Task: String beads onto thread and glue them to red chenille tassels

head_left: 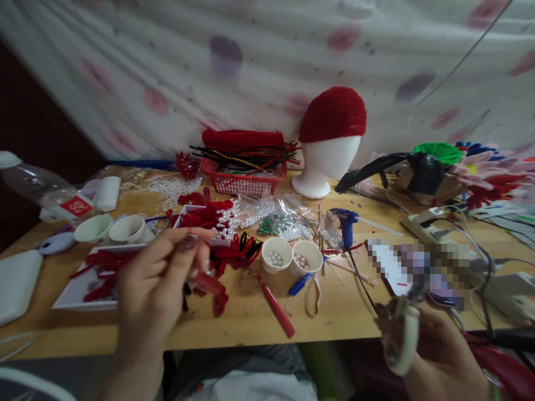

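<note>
Working two-handed over the front of the counter (234, 335), you have your hands well apart. Left hand (152, 275): raised, thumb and forefinger brought close; cannot tell whether they meet or pinch anything, as the tips are blurred. Red strip (209, 285) shows just beyond those fingers; held or lying on the wood, cannot tell. Right hand (445, 345): fingers wrapped around a pale-handled tool (402, 345), loop toward you, working end pointing away and too smeared to name.

Handling, as judged from here: pinch lightly with the left, since soft red pieces probably crush or shed under hard pressure. Steady that wrist against the front edge if the fingertips waver. Hold the tool's end clear of the phone (395, 270) just past it, and mind the black cord (361, 283) that runs from the blue glue gun (348, 225) toward your right hand; a snag could drag the gun. Bring the tool across low and slowly: the bead cup (264, 259) and the red stick (276, 309) stand between your hands, and a knock would likely scatter beads.
</note>
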A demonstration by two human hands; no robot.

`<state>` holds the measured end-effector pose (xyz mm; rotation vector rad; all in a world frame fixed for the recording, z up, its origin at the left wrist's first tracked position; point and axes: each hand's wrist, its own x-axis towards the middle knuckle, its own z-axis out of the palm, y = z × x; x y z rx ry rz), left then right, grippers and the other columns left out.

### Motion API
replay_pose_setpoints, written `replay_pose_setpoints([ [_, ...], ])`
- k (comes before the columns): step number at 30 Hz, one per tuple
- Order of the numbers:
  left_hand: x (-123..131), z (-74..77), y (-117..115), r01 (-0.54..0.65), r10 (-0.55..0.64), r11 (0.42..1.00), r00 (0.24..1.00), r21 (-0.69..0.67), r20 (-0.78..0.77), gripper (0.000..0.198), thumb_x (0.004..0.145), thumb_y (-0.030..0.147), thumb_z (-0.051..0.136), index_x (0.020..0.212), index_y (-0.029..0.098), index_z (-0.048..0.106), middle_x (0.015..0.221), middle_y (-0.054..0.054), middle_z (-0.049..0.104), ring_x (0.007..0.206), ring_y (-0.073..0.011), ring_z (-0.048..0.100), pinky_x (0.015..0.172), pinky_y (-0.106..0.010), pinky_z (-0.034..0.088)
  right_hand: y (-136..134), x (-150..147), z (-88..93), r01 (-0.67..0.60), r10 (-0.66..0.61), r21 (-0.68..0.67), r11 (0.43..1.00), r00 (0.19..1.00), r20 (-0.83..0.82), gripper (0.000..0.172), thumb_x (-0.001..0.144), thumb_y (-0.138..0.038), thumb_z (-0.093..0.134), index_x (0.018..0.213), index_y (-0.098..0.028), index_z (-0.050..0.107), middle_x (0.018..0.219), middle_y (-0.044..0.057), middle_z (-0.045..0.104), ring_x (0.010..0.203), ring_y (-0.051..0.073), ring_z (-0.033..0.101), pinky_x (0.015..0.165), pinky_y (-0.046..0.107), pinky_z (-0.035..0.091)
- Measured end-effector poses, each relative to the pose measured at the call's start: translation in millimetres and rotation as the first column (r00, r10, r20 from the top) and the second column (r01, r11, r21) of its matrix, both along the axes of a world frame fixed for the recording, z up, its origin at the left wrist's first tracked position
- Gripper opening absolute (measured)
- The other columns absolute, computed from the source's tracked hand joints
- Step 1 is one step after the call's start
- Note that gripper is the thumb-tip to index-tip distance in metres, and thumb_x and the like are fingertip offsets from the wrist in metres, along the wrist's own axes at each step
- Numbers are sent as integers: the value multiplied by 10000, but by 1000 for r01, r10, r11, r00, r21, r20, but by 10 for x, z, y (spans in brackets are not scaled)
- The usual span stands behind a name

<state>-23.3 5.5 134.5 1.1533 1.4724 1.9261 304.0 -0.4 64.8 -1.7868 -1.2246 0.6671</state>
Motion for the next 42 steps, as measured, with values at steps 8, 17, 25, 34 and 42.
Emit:
replay_pose_setpoints([
  [8,-240,6,-303,-48,32,996,978,73,207,162,788,337,835,776,185,782,480,34,534,465,-92,439,451,-195,381,357,317,-344,84,94,-345,935,878,469,424,714,-609,617,890,-234,707,858,157,780,818,407,722,626,440,524],
  [17,-466,-211,-483,-381,387,919,921,-99,50,222,624,299,875,774,156,795,584,2,631,466,-116,542,370,-183,472,357,274,-358,3,85,-147,989,807,584,388,833,-547,519,914,-206,686,941,189,753,869,402,701,714,464,525],
  [25,-359,-267,-552,-184,211,972,957,-144,201,180,705,317,866,771,163,801,514,6,582,488,-91,523,436,-134,450,148,-1380,-247,-913,878,-106,393,338,338,179,997,-162,549,934,-217,706,941,59,730,832,208,694,717,283,511],
  [34,-526,-349,-764,-187,186,958,982,-218,-21,170,771,399,808,814,235,812,536,6,635,462,-139,594,427,-187,526,297,-2234,-315,-950,869,-144,276,183,460,146,999,-111,566,991,-152,705,1081,108,708,1004,232,651,871,320,516],
  [42,-186,-651,-475,262,-280,957,730,-122,-623,312,974,105,479,1135,261,697,761,41,734,693,-101,711,727,-168,570,283,-1022,40,-879,880,-80,469,458,129,317,1005,-374,553,767,-201,673,749,31,717,708,181,674,680,264,511],
])
